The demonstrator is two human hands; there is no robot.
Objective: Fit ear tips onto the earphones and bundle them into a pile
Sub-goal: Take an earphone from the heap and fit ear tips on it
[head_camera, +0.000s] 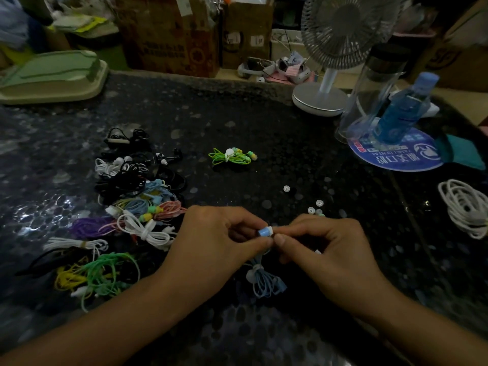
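Note:
My left hand [224,239] and my right hand [324,241] meet at the middle of the dark table, both pinching one blue earbud [264,231] between fingertips. Its bundled blue cord [264,282] hangs below the hands and lies on the table. Several loose white ear tips [286,189] lie just beyond my right hand. A green bundled earphone [232,156] lies alone farther back. A heap of tangled earphones [132,207] in black, white, blue, pink, purple, green and yellow sits to the left.
A white coiled cable [464,207] lies at the right edge. A desk fan [327,96], a clear tumbler [369,88] and a blue bottle [404,109] stand at the back right. A green tray [50,80] sits at the back left, cardboard boxes [169,35] behind the table.

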